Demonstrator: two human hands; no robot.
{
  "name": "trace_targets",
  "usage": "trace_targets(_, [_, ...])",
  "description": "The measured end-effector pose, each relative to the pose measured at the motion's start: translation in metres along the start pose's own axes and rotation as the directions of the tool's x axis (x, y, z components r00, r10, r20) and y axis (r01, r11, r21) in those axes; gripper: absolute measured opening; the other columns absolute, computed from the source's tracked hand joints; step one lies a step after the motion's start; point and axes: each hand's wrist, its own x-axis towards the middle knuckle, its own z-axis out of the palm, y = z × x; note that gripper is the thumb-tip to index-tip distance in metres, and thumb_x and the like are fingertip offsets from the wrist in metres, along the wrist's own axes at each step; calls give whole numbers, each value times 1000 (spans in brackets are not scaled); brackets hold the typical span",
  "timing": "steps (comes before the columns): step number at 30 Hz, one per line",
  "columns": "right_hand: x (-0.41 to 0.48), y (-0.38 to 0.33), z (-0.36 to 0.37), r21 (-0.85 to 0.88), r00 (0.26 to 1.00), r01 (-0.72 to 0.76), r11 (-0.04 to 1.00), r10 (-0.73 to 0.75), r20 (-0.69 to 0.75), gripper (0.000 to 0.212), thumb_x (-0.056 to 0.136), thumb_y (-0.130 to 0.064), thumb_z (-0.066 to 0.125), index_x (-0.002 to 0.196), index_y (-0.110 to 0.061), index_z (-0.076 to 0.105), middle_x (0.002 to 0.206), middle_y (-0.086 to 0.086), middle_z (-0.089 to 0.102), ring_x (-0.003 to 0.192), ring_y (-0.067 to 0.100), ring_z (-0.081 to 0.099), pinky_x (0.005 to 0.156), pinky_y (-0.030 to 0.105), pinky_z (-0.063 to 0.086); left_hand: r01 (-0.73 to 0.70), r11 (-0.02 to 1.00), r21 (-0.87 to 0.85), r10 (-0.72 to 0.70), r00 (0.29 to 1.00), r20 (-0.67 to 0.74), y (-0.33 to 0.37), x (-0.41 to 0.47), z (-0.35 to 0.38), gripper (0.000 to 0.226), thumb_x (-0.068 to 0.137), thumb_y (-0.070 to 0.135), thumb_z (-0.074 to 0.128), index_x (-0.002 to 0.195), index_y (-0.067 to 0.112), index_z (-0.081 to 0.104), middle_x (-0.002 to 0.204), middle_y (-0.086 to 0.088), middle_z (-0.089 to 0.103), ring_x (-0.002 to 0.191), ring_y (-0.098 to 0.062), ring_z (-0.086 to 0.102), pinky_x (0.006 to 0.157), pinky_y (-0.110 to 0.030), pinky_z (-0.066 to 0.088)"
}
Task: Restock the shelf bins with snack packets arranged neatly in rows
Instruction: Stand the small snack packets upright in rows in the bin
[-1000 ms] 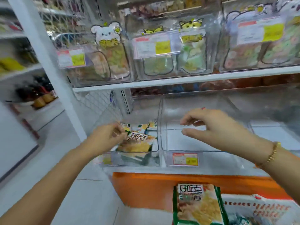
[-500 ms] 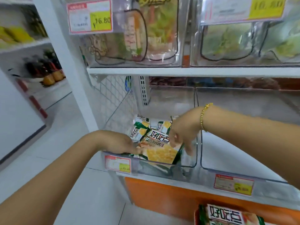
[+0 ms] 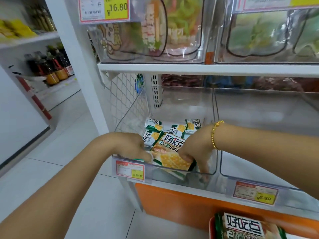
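1. Shelf board (image 3: 189, 69): white, runs across the view above the lower row of bins.
2. Upper bins (image 3: 181, 54): clear, standing on that board, filled with bagged snacks; a yellow tag reads 16.80.
3. Right bin (image 3: 267, 184): clear, on the lower shelf, touching the left bin's right wall.
4. Left bin (image 3: 213, 118): clear, at the lower shelf's left end, beside a wire mesh panel (image 3: 124, 100).
5. Base panel (image 3: 172, 199): orange, below the lower shelf's front edge.
6. Left hand (image 3: 131, 145): inside the left bin's front left corner, fingers curled against the large packet's left edge; the back of the hand hides whether they close round it.
7. Right hand (image 3: 195, 149): inside the left bin's front right corner, fingers curled down over the large packet's right edge and gripping it.
8. Large packet (image 3: 172, 152): green and white with cracker print, tilted against the left bin's front wall, between both hands.
9. Spare packet (image 3: 245, 226): same print, at the view's bottom edge, below the base panel.
10. Small packets (image 3: 154, 124): several, same print, loose at the back of the left bin behind the large packet.
11. Price tags (image 3: 130, 170): one on each lower bin's front lip.
12. Bracelet (image 3: 214, 135): gold beads, on the right wrist.
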Motion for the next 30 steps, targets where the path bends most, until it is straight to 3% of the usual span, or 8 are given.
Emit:
trace_targets(5, [-9,-1,-2,54,1000,-5,999,3,24,32,72,-30,81,99,-19,67,98,1,69,91,19,65,69,27,48,-97,869,-485,-49,959,-280,-2,-9,-5,43,79,59,50,72,19,63,67,6,64,67,-13,57,62,-26,39])
trace_targets(9, [-27,5,-15,195,992,9,981,15,-123,14,77,-11,76,88,-18,73,94,0,73,76,12,67,58,17,46,-111,285,-952,-151,976,-159,14,1,6,32,89,38,54,94,10,66,78,-6,74,71,-20,68,62,-29,54])
trace_targets(12, [-53,15,-22,323,934,16,946,100,-342,13,76,-11,75,80,-22,71,80,-8,72,70,5,66,64,19,51,-97,-72,-993,-92,992,-91,19,7,12,33,97,28,48,114,2,61,89,-14,70,70,-21,68,50,-26,54])
trace_targets(17, [-69,20,-16,661,555,375,650,414,-722,18,73,-11,79,71,-24,68,62,-10,65,51,-6,55,53,4,42,-1,-233,-972,-4,1000,0,26,9,11,42,101,37,37,115,2,56,86,-18,68,64,-25,67,49,-31,57])
trace_targets(19, [-62,14,-18,707,567,487,513,431,-702,18,74,-9,79,73,-22,67,63,-10,64,52,-5,56,55,7,45,65,-351,-934,153,988,11,28,11,10,65,92,59,38,113,1,58,95,-23,68,75,-29,70,60,-36,60])
trace_targets(21, [-51,12,-21,708,610,469,529,386,-692,18,75,-8,78,74,-21,65,64,-10,64,53,-6,56,55,6,44,43,-447,-893,214,975,-61,29,14,8,79,76,67,51,118,1,59,110,-24,65,90,-32,67,70,-40,59])
trace_targets(24, [-35,24,-29,707,700,388,591,310,-644,19,80,-9,73,79,-26,65,64,-18,64,55,-11,55,50,1,37,-183,-401,-898,42,975,-218,27,23,10,60,70,42,68,118,6,61,107,-16,69,84,-24,68,66,-35,60])
trace_targets(30, [25,76,-40,774,855,-48,632,426,-295,37,85,-24,68,121,-17,59,125,9,59,96,17,61,74,23,54,-491,194,-850,-368,766,-526,20,36,26,40,77,22,77,113,15,61,105,2,70,90,-11,68,71,-22,53])
